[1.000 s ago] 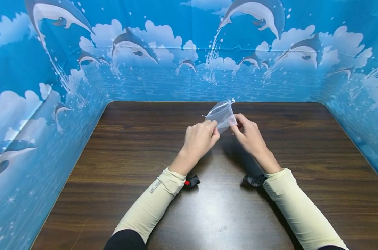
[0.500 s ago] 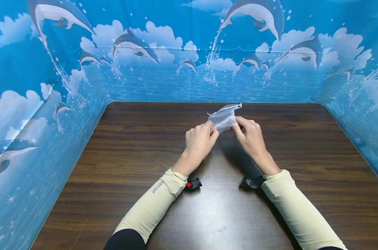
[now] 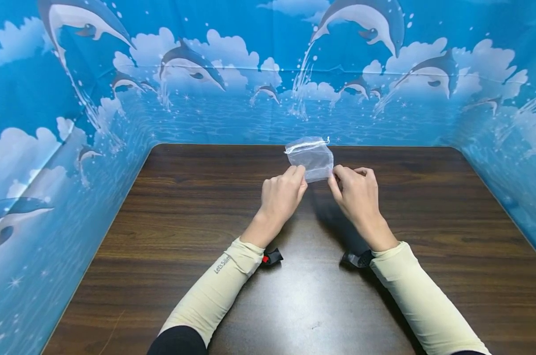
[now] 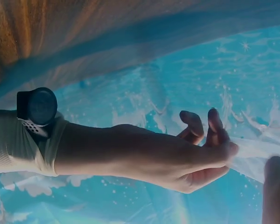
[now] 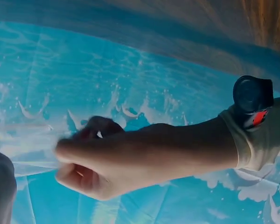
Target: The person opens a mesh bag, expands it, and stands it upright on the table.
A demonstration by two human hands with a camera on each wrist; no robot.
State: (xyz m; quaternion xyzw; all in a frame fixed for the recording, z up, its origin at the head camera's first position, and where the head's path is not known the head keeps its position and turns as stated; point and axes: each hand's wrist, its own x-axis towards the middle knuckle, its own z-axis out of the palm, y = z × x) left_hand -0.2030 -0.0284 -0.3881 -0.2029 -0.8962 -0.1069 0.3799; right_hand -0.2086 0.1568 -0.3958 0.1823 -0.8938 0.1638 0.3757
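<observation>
Two hands held a small sheer pouch (image 3: 310,158) up above the far middle of a dark wooden table (image 3: 161,236), in front of a blue dolphin-print backdrop (image 3: 232,113) that walled the table on three sides. The left hand (image 3: 280,196) pinched the pouch's lower left corner between thumb and curled fingers, and the right hand (image 3: 357,196) pinched the lower right corner the same way, so the pouch stood upright between them with its white drawstring (image 3: 307,144) mouth at the top, clear of the table. The left wrist view showed the right hand (image 4: 203,154), its fingers partly raised, meeting the pale fabric (image 4: 259,151) at the frame's right edge; the right wrist view was blurred, and the left hand (image 5: 95,161) there appeared loosely curled, though its exact hold could not be made out. Both arms wore cream sleeves (image 3: 215,291) with a dark wrist camera at each cuff. The grip looked slight: with only the two bottom corners pinched, the slippery mesh could have slid out of one hand and left the pouch dangling or dropped on the table, and an uneven tug could have flopped the mouth sideways or strained the thin weave.
</observation>
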